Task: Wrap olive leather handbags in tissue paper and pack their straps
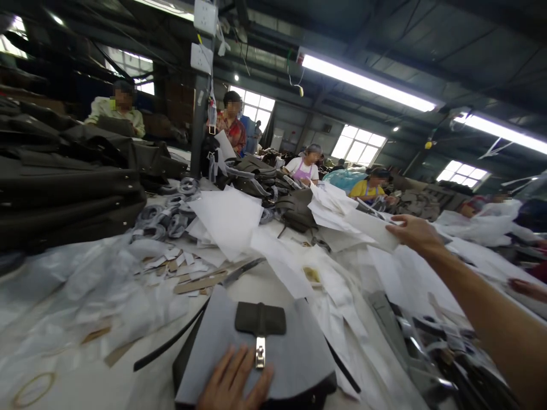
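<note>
A dark handbag (pixel 316 393) lies in front of me, its front mostly covered by a pale grey sheet (pixel 213 347). A dark tab (pixel 260 318) with a shiny metal clasp (pixel 260 353) shows on top of the sheet. My left hand (pixel 237 378) rests on the sheet beside the clasp, fingers spread. Thin dark straps (pixel 171 341) extend from both sides of the bag. Out to the right, my right hand (pixel 412 230) pinches the edge of a white paper sheet (pixel 374 228) by the paper pile (pixel 337 202).
Dark bags (pixel 64 193) are stacked at left. Crumpled clear plastic (pixel 94 290), rolled grey strips (pixel 171 210) and cardboard scraps (pixel 200 282) litter the table. Strap pieces with metal parts (pixel 444 347) lie at right. A post with sockets (pixel 200 114) stands behind; several people work farther back.
</note>
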Action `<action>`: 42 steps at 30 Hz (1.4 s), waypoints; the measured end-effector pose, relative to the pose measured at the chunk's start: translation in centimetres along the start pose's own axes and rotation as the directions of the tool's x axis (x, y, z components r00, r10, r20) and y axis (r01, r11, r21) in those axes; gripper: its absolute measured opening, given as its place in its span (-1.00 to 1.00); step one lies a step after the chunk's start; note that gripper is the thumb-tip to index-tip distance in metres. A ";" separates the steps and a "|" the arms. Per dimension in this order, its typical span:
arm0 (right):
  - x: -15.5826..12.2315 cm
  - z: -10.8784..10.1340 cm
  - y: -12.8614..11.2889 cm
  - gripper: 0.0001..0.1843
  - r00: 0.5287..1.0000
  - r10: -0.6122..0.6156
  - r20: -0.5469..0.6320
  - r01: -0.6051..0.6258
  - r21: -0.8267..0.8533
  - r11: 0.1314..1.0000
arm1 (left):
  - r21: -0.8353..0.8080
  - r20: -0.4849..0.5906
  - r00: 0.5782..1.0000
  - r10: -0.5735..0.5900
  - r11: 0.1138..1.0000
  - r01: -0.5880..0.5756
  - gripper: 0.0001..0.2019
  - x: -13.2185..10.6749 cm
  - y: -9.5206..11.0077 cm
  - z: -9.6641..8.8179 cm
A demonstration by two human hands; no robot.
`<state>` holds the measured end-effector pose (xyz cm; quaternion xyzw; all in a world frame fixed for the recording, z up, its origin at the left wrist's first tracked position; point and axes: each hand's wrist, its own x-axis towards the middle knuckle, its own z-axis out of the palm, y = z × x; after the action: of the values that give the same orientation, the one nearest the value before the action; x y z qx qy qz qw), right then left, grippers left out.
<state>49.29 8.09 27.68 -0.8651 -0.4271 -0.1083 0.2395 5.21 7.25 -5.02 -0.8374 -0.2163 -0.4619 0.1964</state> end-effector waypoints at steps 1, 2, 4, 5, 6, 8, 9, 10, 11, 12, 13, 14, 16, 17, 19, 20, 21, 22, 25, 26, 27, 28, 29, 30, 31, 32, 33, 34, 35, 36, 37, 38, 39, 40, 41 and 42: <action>-1.3 -0.9 -0.3 -0.73 1.000 -0.002 0.030 0.000 0.076 0.997 | -0.018 0.045 0.999 -0.003 1.000 0.004 -0.67 0.1 0.1 -0.4; -3.0 -1.3 -0.9 -0.72 0.997 -0.013 0.070 0.002 0.157 0.988 | -0.038 0.106 0.994 -0.012 0.999 0.016 -0.66 0.3 0.2 -0.9; -7.2 -0.8 -2.4 -0.74 0.987 -0.095 0.131 0.055 0.286 0.957 | -0.081 0.222 0.974 -0.033 0.995 0.052 -0.64 0.8 0.4 -2.2; -9.6 -0.1 -3.3 -0.76 0.980 -0.147 0.137 0.099 0.302 0.948 | -0.104 0.236 0.971 -0.044 0.992 0.070 -0.64 1.1 0.4 -2.8; -12.1 0.9 -4.2 -0.77 0.969 -0.210 0.133 0.165 0.287 0.944 | -0.126 0.276 0.960 -0.039 0.989 0.076 -0.64 1.4 0.5 -3.3; -17.2 3.3 -6.0 -0.77 0.922 -0.368 0.120 0.333 0.240 0.912 | -0.150 0.406 0.914 -0.028 0.984 0.096 -0.61 1.8 0.5 -4.1; -19.6 4.6 -6.7 -0.75 0.874 -0.467 0.135 0.433 0.222 0.874 | -0.153 0.457 0.889 -0.026 0.982 0.107 -0.59 2.0 0.5 -4.3; -21.8 5.8 -7.3 -0.74 0.819 -0.552 0.157 0.521 0.201 0.830 | -0.152 0.492 0.870 -0.027 0.982 0.116 -0.57 2.2 0.5 -4.5; -23.8 7.1 -7.7 -0.72 0.758 -0.624 0.190 0.598 0.180 0.781 | -0.147 0.510 0.859 -0.032 0.981 0.124 -0.56 2.3 0.5 -4.7; -25.4 8.2 -8.0 -0.69 0.688 -0.688 0.232 0.670 0.165 0.724 | -0.146 0.523 0.852 -0.031 0.981 0.125 -0.56 2.5 0.5 -4.8; -26.8 9.3 -8.0 -0.63 0.617 -0.739 0.270 0.731 0.151 0.665 | -0.149 0.537 0.843 -0.029 0.980 0.129 -0.56 2.6 0.6 -5.0; -28.0 10.2 -7.8 -0.57 0.549 -0.781 0.299 0.785 0.139 0.604 | -0.155 0.553 0.832 -0.029 0.978 0.138 -0.57 2.8 0.6 -5.2; -29.5 11.6 -7.2 -0.47 0.445 -0.835 0.324 0.858 0.111 0.501 | -0.168 0.584 0.811 -0.033 0.973 0.161 -0.62 3.2 0.7 -5.7; -30.0 12.1 -7.0 -0.45 0.416 -0.849 0.327 0.878 0.099 0.468 | -0.173 0.596 0.802 -0.033 0.970 0.169 -0.64 3.3 0.8 -5.9; -30.4 12.5 -7.0 -0.47 0.392 -0.852 0.347 0.889 0.094 0.447 | -0.170 0.605 0.796 -0.035 0.970 0.172 -0.66 3.6 0.9 -6.3; -30.3 12.4 -7.3 -0.48 0.391 -0.838 0.381 0.880 0.111 0.461 | -0.167 0.607 0.794 -0.033 0.971 0.168 -0.66 3.7 0.9 -6.4; -30.2 12.3 -7.8 -0.49 0.396 -0.812 0.429 0.860 0.137 0.492 | -0.164 0.613 0.790 -0.029 0.973 0.163 -0.66 3.7 1.0 -6.5; -29.9 12.1 -8.5 -0.50 0.404 -0.774 0.488 0.826 0.169 0.538 | -0.163 0.622 0.783 -0.023 0.974 0.159 -0.65 3.7 1.0 -6.5; -28.8 11.8 -10.8 -0.48 0.410 -0.657 0.633 0.673 0.276 0.686 | -0.165 0.649 0.761 -0.009 0.974 0.153 -0.63 3.6 0.8 -6.3; -28.4 11.8 -11.3 -0.44 0.404 -0.643 0.650 0.637 0.305 0.708 | -0.170 0.651 0.759 -0.004 0.974 0.151 -0.64 3.5 0.8 -6.2; -28.1 12.0 -11.7 -0.40 0.397 -0.642 0.656 0.620 0.324 0.715 | -0.178 0.646 0.763 0.001 0.973 0.149 -0.65 3.4 0.8 -6.1; -27.8 12.3 -11.9 -0.37 0.391 -0.649 0.653 0.620 0.335 0.710 | -0.186 0.636 0.772 0.005 0.971 0.147 -0.67 3.3 0.7 -6.0; -27.5 12.5 -11.9 -0.39 0.380 -0.664 0.644 0.632 0.343 0.695 | -0.192 0.622 0.783 0.008 0.971 0.142 -0.68 3.2 0.7 -5.9; -27.3 12.8 -11.8 -0.41 0.363 -0.684 0.633 0.649 0.354 0.673 | -0.196 0.608 0.794 0.010 0.971 0.138 -0.68 3.1 0.7 -5.8; -27.0 12.9 -11.6 -0.44 0.342 -0.706 0.620 0.665 0.371 0.648 | -0.196 0.599 0.801 0.007 0.971 0.138 -0.67 3.1 0.7 -5.7; -26.8 13.0 -11.3 -0.45 0.320 -0.732 0.602 0.677 0.395 0.621 | -0.192 0.594 0.804 -0.001 0.971 0.143 -0.67 3.0 0.7 -5.7; -26.6 12.9 -11.1 -0.44 0.298 -0.757 0.582 0.686 0.422 0.594 | -0.186 0.592 0.806 -0.012 0.971 0.151 -0.68 2.9 0.7 -5.6; -26.4 12.8 -10.9 -0.41 0.276 -0.780 0.561 0.693 0.446 0.566 | -0.183 0.590 0.807 -0.021 0.970 0.159 -0.69 2.8 0.7 -5.6; -26.2 12.6 -10.7 -0.37 0.257 -0.800 0.543 0.700 0.466 0.541 | -0.183 0.587 0.809 -0.027 0.969 0.165 -0.72 2.7 0.7 -5.6; -26.0 12.5 -10.6 -0.34 0.241 -0.817 0.524 0.709 0.481 0.516 | -0.185 0.583 0.812 -0.031 0.968 0.169 -0.75 2.6 0.6 -5.6; -26.0 12.5 -10.4 -0.32 0.226 -0.834 0.504 0.722 0.488 0.491 | -0.189 0.576 0.817 -0.029 0.967 0.168 -0.77 2.5 0.5 -5.6; -26.0 12.5 -10.3 -0.33 0.217 -0.848 0.483 0.740 0.485 0.466 | -0.197 0.565 0.825 -0.022 0.967 0.161 -0.79 2.4 0.5 -5.6; -26.2 12.7 -10.1 -0.35 0.218 -0.860 0.461 0.762 0.470 0.445 | -0.209 0.551 0.834 -0.011 0.966 0.151 -0.79 2.2 0.4 -5.7; -26.4 13.0 -9.8 -0.39 0.222 -0.870 0.440 0.784 0.450 0.427 | -0.223 0.534 0.846 0.001 0.965 0.140 -0.77 2.1 0.4 -5.8; -26.8 13.5 -9.5 -0.42 0.232 -0.878 0.418 0.805 0.424 0.415 | -0.236 0.515 0.857 0.010 0.963 0.131 -0.76 1.8 0.4 -5.9; -27.3 13.9 -9.1 -0.44 0.247 -0.884 0.396 0.822 0.398 0.408 | -0.249 0.499 0.867 0.015 0.960 0.127 -0.73 1.6 0.4 -6.2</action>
<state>25.15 1.08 7.86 -0.4686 -0.8799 0.0579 0.0534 1.95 3.97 -0.65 -0.9400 -0.2179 -0.2625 0.0034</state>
